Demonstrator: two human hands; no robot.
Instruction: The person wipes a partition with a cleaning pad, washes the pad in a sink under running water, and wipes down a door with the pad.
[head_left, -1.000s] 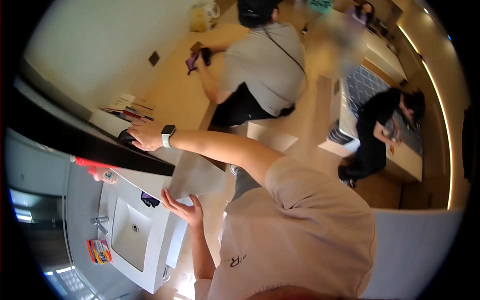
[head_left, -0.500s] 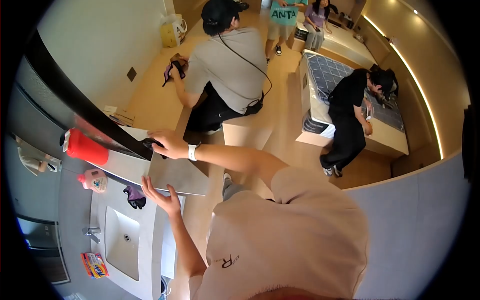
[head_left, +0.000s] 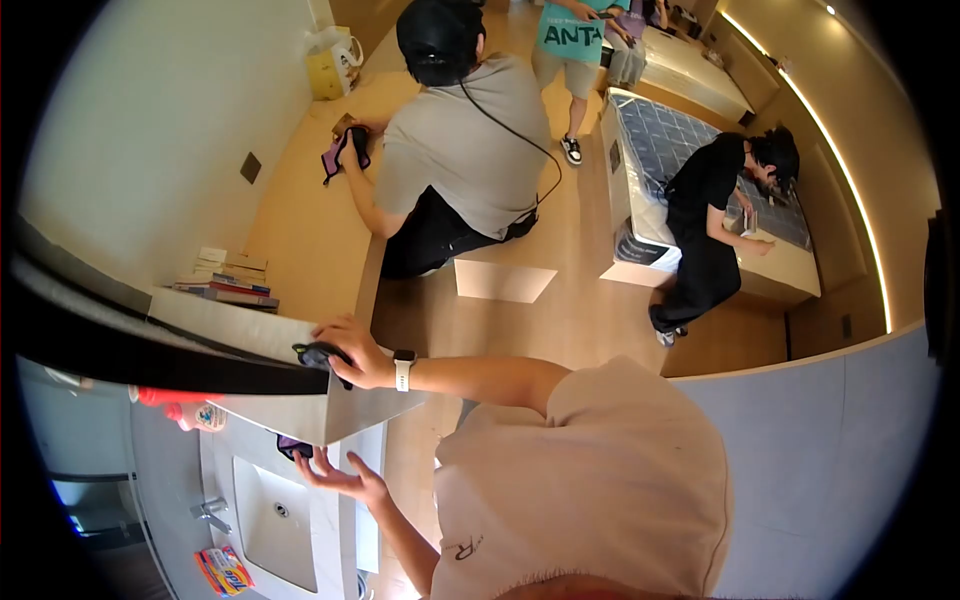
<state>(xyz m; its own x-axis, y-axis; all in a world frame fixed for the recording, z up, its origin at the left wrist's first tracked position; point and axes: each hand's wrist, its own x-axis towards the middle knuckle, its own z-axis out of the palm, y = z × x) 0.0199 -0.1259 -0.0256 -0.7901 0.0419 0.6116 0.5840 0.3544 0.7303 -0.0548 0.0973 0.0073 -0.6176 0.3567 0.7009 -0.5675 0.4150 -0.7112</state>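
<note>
My right hand [head_left: 352, 350], with a watch on its wrist, is closed over a black item [head_left: 322, 352] on top of the grey ledge [head_left: 372, 408]. The item's kind is partly hidden by my fingers. Lower down, my left hand [head_left: 345, 478] is held up with fingers spread and nothing in it. Just beyond its fingertips lies a purple and black glove [head_left: 293, 447] on the counter, partly covered by the ledge. A white sink [head_left: 285, 540] with a chrome faucet [head_left: 210, 512] is beside my left hand.
A pink bottle [head_left: 197, 416], a red container [head_left: 172, 396] and a Tide box [head_left: 223, 571] stand around the sink. Books [head_left: 232, 278] lie on the wooden desk [head_left: 295, 215], where a seated person [head_left: 465, 150] holds a purple-black item. Another person [head_left: 700, 230] bends over a mattress [head_left: 655, 135].
My view has shifted, and the ledge hides more of the red container and glove. My left hand has come away from the ledge and turned, fingers spread. My right hand remains on the black item.
</note>
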